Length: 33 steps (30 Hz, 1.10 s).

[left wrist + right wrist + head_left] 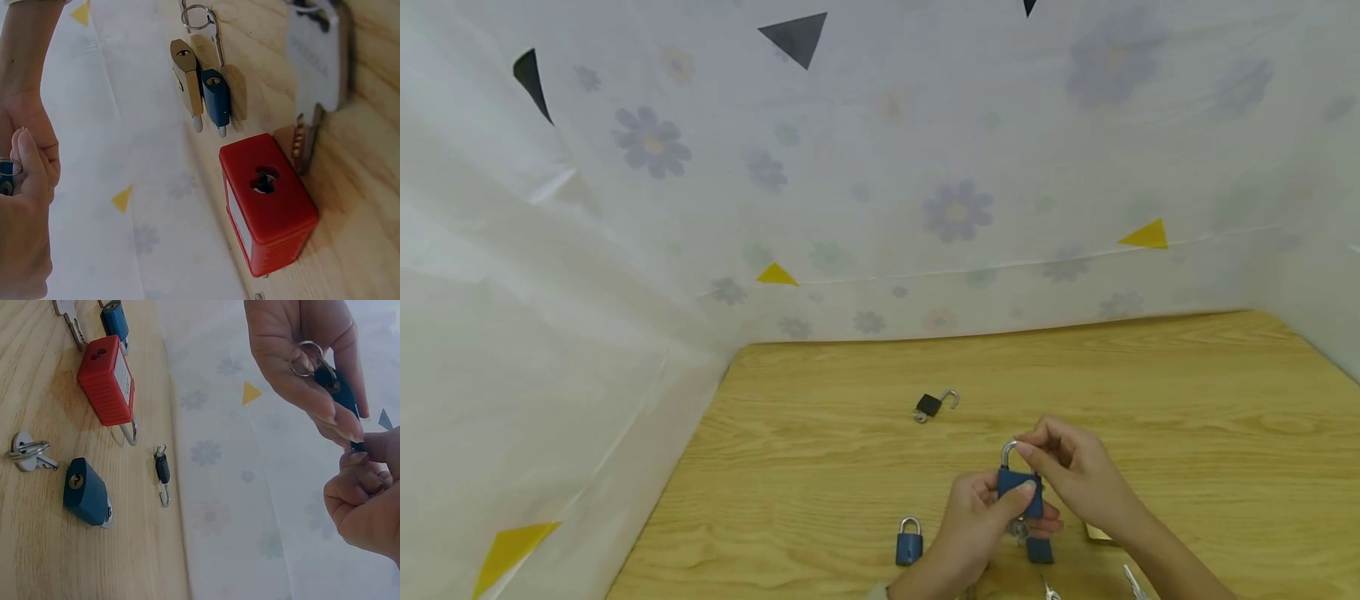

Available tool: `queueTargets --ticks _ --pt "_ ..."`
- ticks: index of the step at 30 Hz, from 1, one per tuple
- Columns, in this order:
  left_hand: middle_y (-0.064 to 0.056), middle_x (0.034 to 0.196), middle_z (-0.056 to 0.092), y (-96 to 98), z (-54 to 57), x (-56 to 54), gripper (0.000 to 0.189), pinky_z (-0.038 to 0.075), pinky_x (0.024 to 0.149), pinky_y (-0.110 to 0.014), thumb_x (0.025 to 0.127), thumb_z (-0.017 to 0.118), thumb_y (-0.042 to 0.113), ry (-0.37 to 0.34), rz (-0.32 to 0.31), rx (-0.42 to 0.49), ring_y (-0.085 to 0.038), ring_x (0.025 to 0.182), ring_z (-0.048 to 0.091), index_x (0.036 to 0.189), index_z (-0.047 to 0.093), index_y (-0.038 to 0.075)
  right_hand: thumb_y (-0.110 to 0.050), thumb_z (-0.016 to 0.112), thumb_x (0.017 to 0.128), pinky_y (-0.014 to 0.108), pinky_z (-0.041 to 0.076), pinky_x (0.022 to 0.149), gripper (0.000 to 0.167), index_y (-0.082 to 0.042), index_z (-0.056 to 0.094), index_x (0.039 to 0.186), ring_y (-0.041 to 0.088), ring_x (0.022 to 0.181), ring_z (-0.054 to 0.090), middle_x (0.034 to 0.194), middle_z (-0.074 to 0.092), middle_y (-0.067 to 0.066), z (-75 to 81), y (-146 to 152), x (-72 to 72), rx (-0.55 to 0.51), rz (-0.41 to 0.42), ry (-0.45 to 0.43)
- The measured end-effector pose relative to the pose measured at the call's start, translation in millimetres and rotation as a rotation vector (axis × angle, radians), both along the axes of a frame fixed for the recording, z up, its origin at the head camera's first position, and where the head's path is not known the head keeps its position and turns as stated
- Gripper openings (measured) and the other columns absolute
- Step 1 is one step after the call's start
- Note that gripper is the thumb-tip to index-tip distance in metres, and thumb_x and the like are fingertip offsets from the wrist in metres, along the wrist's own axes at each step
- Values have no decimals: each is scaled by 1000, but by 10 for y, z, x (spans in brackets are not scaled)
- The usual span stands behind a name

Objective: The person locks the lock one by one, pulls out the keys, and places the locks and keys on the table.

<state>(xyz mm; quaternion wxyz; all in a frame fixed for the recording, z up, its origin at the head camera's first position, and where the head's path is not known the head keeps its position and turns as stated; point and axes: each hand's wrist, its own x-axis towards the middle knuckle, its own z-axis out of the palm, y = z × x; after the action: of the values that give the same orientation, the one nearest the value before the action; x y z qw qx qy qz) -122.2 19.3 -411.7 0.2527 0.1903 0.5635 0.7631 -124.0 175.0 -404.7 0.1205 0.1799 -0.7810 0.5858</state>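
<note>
A blue padlock (1021,492) is held up over the table, upright, with its shackle on top. My left hand (973,521) grips its body, thumb across the front and fingers behind. With thumb and fingertips, my right hand (1071,467) pinches the shackle (1008,452) near its top, hiding part of the bend. Below the lock body hangs a key on a ring (1018,528); in the right wrist view the ring (306,359) lies against the left hand's fingers. Both hands crowd around the small lock, fingertips near each other.
Left of the hands stands another blue padlock (908,547). Farther back lies a black padlock (928,406), its shackle swung out. A red padlock (269,194), a brass padlock (185,72) and a third blue padlock (216,100) are near. Loose keys (1134,582) lie at the front.
</note>
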Motion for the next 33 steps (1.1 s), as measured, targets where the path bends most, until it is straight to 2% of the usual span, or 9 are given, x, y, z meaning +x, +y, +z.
queueTargets --ticks 6,11,13,16,18,20,23,29,33 --pt "-48 106 49 -31 3 3 44 56 78 -27 95 53 24 -9 -41 -38 -60 99 47 110 54 -17 4 52 91 22 48 55 8 0 56 84 5 61 53 80 60 -15 -10 3 4 -1 -10 29" --pt "-47 108 49 -44 6 -24 45 55 82 -31 94 53 25 -17 -51 -44 -56 102 49 112 53 -17 0 51 92 22 50 61 7 3 58 93 6 66 57 81 61 -14 16 1 3 -10 -25 -16" --pt "-46 109 49 -45 5 -33 45 55 82 -30 94 54 24 -29 -45 -46 -49 101 55 112 53 -17 -2 52 93 21 51 64 10 3 59 96 5 70 59 83 62 -14 28 0 10 -8 -39 -33" --pt "-41 110 53 -40 18 -53 42 55 81 -29 94 55 22 -51 4 -39 -31 95 65 114 54 -15 -3 52 93 21 50 60 16 3 59 106 5 70 57 84 60 -13 33 -10 34 11 -80 -12" --pt "-38 109 57 -38 42 -76 38 55 81 -28 94 55 20 -57 64 -27 -22 92 68 113 55 -13 -4 53 92 20 47 58 16 2 58 107 5 70 54 85 59 -11 30 -28 64 29 -159 3" --pt "-34 109 60 -37 78 -107 36 55 82 -30 94 55 19 -61 127 -14 -21 92 68 112 56 -11 -4 55 92 21 45 54 13 2 58 103 6 66 50 81 56 -9 14 -53 107 44 -265 0" --pt "-30 109 62 -49 127 -147 34 54 85 -31 94 54 19 -68 191 -6 -23 95 68 111 56 -11 -10 56 92 20 44 51 10 -1 60 92 5 61 49 73 55 -10 -41 -93 184 43 -346 -112" --pt "-25 111 64 -69 139 -185 35 52 89 -28 94 53 21 -101 214 -25 -18 97 67 113 57 -8 -3 46 96 22 41 43 20 15 57 97 3 52 45 70 54 -14 -266 -199 292 -83 -53 -246" --pt "-24 110 64 -62 114 -184 36 53 87 -26 94 54 22 -112 211 -12 -16 95 68 113 57 -8 -4 45 96 20 43 46 25 19 53 104 2 54 47 72 57 -12 -327 -290 334 -202 -54 -368"
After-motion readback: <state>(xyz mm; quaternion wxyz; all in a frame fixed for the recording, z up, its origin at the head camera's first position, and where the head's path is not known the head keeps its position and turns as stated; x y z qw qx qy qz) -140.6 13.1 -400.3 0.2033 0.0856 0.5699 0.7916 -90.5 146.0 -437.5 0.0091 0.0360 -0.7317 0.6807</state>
